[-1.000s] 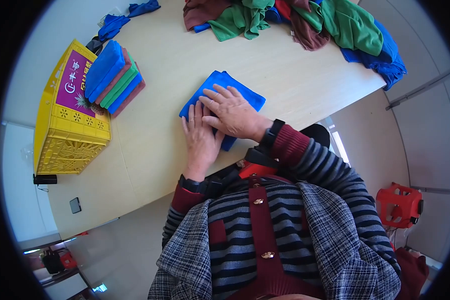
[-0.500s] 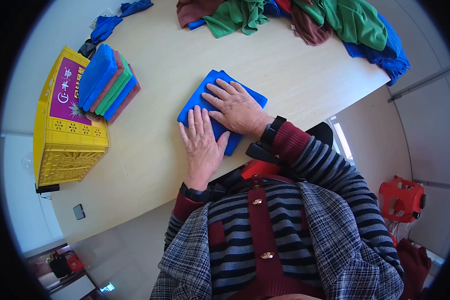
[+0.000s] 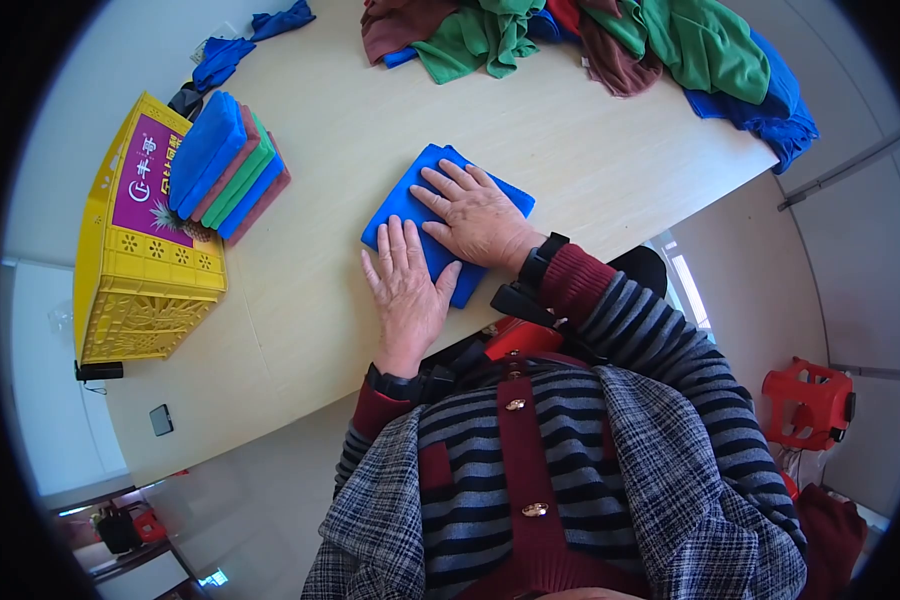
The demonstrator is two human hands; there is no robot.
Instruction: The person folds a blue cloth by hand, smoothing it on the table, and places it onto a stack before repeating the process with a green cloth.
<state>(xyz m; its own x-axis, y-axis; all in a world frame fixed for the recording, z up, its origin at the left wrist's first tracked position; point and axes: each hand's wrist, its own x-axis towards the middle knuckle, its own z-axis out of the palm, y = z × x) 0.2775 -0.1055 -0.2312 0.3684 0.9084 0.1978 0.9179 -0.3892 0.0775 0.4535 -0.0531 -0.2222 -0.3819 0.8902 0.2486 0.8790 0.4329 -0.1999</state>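
A folded blue cloth [image 3: 402, 200] lies on the table in front of me. My left hand [image 3: 408, 290] rests flat on its near left part, fingers stretched out. On the right part of the same cloth, my right hand [image 3: 475, 215] presses flat with its fingers slightly spread. Neither hand grips anything. Parts of the cloth are hidden under both palms. To the left stands a stack of folded cloths [image 3: 232, 165] in blue, brown and green.
Behind that stack is a yellow crate [image 3: 155, 290] with a purple label. Crumpled green, brown and blue cloths [image 3: 705, 50] are heaped along the far edge of the table [image 3: 300, 330]. A small dark flat object [image 3: 161, 420] lies near the left edge. A red stool [image 3: 808, 405] stands on the right.
Both hands stay flat on the blue cloth with hardly any motion. The whole view has shifted slightly, so the crate and stack appear a little further right.
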